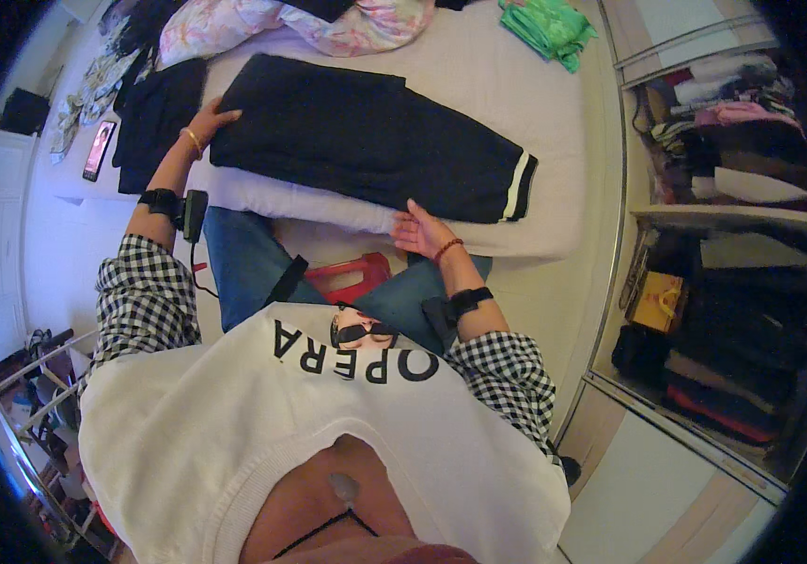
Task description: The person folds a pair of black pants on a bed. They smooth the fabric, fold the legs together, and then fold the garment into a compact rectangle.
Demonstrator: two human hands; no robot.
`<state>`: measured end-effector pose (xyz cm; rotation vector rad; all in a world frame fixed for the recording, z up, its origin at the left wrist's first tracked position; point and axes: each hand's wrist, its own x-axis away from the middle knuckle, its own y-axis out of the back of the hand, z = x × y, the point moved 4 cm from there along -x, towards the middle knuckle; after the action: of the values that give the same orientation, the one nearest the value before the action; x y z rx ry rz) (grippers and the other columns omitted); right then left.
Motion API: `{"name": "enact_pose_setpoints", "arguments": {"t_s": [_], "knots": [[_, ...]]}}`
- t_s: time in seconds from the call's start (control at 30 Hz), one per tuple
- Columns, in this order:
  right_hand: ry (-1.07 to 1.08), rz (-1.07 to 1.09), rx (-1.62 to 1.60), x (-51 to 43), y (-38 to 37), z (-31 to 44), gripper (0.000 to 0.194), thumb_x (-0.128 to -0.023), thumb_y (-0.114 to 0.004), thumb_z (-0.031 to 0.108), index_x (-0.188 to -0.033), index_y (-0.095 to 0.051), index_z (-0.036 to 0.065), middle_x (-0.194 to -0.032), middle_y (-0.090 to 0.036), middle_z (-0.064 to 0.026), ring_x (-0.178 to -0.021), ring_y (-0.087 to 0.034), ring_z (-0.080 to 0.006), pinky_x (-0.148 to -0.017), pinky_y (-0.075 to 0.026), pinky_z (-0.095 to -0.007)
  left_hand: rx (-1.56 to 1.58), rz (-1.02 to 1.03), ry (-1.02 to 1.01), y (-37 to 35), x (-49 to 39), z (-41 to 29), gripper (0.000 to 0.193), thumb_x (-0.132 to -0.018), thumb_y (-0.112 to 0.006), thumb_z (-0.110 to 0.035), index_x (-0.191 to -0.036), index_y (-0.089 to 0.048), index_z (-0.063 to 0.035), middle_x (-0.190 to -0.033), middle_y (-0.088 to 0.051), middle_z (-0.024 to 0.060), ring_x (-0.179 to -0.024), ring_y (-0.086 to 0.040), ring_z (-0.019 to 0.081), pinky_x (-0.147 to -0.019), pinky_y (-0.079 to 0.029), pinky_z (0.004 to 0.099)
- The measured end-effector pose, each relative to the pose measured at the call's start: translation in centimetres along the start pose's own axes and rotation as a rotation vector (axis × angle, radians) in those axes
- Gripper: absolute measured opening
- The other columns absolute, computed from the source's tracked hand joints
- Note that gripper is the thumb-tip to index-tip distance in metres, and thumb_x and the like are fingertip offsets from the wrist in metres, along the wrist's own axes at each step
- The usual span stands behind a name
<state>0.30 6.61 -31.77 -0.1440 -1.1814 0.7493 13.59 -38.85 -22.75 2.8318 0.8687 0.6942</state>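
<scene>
A black garment (347, 134), folded lengthwise, lies across the light-coloured bed sheet (551, 141), its cuff with a pale stripe pointing right. My left hand (216, 121) rests at the garment's upper left edge, fingers spread over the cloth; whether it pinches any fabric is hard to tell. Palm up and fingers apart, my right hand (421, 233) is at the bed's near edge, just below the garment's lower edge, and holds nothing. Another dark folded garment (160, 120) lies to the left of my left hand.
A phone (99, 151) lies at the bed's left side, near patterned clothing (96, 88). Pink floral bedding (227, 28) and a green plastic bag (551, 32) are at the far side. An open wardrobe shelf (727, 213) with clothes stands right. Something red (347, 278) is between my knees.
</scene>
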Motion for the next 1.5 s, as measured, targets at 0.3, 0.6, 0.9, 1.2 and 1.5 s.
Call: {"name": "enact_pose_setpoints", "arguments": {"t_s": [0.3, 0.6, 0.9, 1.2, 1.5], "knots": [[1.099, -1.123, 0.461, 6.5, 12.9, 12.5, 0.035, -0.081, -0.058, 0.041, -0.088, -0.059, 0.006, -0.07, -0.054, -0.0033, -0.055, -0.05, -0.0132, -0.047, -0.044, -0.0267, -0.85, -0.195, -0.915, -7.2, 4.9, 0.2, 0.051, -0.071, -0.067, -0.024, -0.117, -0.053, -0.0088, -0.115, -0.053, 0.0133, -0.11, -0.048, 0.031, -0.095, -0.037, 0.04], [0.413, -0.729, 0.158, 3.8, 15.7, 8.8, 0.045, -0.076, -0.067, 0.031, -0.106, -0.048, 0.003, -0.081, -0.055, -0.0101, -0.058, -0.054, -0.0203, -0.047, -0.05, -0.0319, -1.066, 0.055, -0.747, -21.6, 3.7, -0.9, 0.044, -0.071, -0.065, -0.016, -0.114, -0.056, -0.0183, -0.12, -0.053, 0.0045, -0.116, -0.045, 0.0292, -0.098, -0.035, 0.0437], [0.555, -0.906, 0.347, 4.3, 17.1, 8.4, 0.049, -0.081, -0.063, 0.027, -0.118, -0.048, -0.001, -0.074, -0.055, -0.0082, -0.054, -0.051, -0.015, -0.043, -0.042, -0.0265, -1.236, 0.303, -0.861, -22.6, 7.7, 1.2, 0.065, -0.074, -0.065, -0.023, -0.133, -0.038, -0.023, -0.138, -0.037, 0.0074, -0.128, -0.032, 0.029, -0.104, -0.024, 0.052], [0.957, -1.294, 1.227, 7.4, 5.7, 13.2, 0.056, -0.081, -0.061, 0.028, -0.124, -0.043, -0.004, -0.128, -0.042, -0.026, -0.12, -0.038, -0.0393, -0.102, -0.029, -0.0433, -1.185, 0.069, -0.709, -24.5, 7.4, 0.7, 0.068, -0.071, -0.067, -0.027, -0.132, -0.039, -0.0201, -0.136, -0.04, 0.0048, -0.129, -0.031, 0.0282, -0.105, -0.02, 0.0534], [0.645, -0.632, 0.738, -2.3, -5.5, 14.6, 0.062, -0.084, -0.052, 0.047, -0.129, -0.041, 0.005, -0.119, -0.05, -0.0125, -0.096, -0.053, -0.0269, -0.074, -0.047, -0.0387, -0.761, 0.013, -0.803, -25.7, 8.6, -3.5, 0.062, -0.077, -0.061, -0.026, -0.133, -0.037, -0.0177, -0.136, -0.041, 0.0061, -0.127, -0.034, 0.028, -0.105, -0.02, 0.053]]}}
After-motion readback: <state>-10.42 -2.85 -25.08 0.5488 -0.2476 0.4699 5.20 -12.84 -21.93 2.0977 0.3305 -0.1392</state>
